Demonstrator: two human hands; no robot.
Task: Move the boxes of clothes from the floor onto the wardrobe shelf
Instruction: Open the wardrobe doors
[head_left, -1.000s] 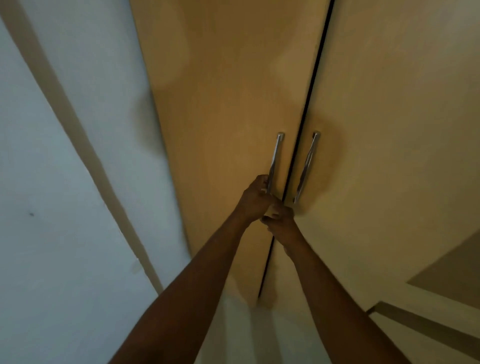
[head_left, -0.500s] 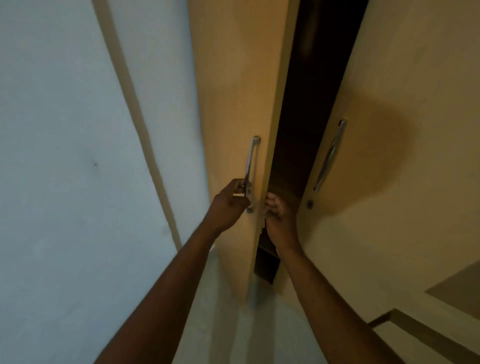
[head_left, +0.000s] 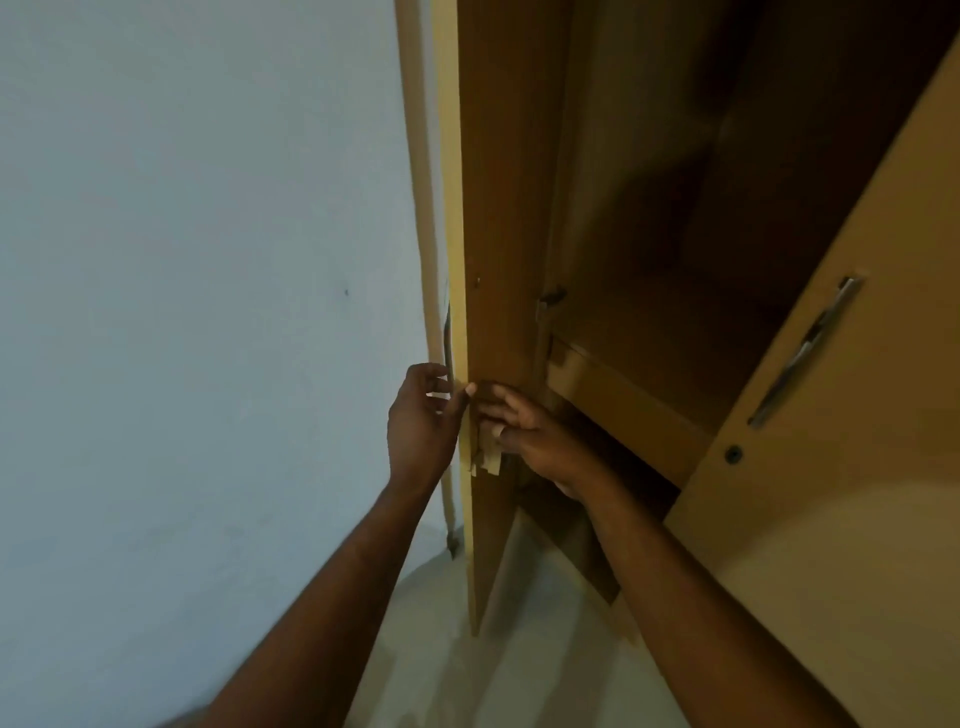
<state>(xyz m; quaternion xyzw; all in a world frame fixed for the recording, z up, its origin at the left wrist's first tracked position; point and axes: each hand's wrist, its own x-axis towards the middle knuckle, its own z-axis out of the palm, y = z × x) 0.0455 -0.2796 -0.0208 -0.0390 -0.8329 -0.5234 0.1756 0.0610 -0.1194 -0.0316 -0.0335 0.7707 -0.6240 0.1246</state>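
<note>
While the left wardrobe door (head_left: 493, 260) stands swung out edge-on toward the camera: left hand (head_left: 423, 421) on the outer face of that door, fingers loosely curled near the lower end of its handle (head_left: 447, 338), grip on the handle itself not clearly shown; right hand (head_left: 524, 431) on the inner face, fingers spread flat against the panel beside a patch of peeling tape or veneer (head_left: 485, 457). Right wardrobe door (head_left: 831, 415) closed or nearly so, with its metal handle (head_left: 802, 353) and keyhole (head_left: 733, 454) untouched. Wardrobe shelf (head_left: 623, 395) exposed in the opening, dim, apparently bare as far as the shadow allows. Pale wall (head_left: 208, 260) at left, light floor (head_left: 519, 649) below. Boxes of clothes nowhere in view, presumably on the floor outside the frame. Stage, as judged: access step only, one door open; nothing lifted, nothing shelved. Remaining: probably full opening of the doors, then every box fetched from the floor and set on the shelf.
</note>
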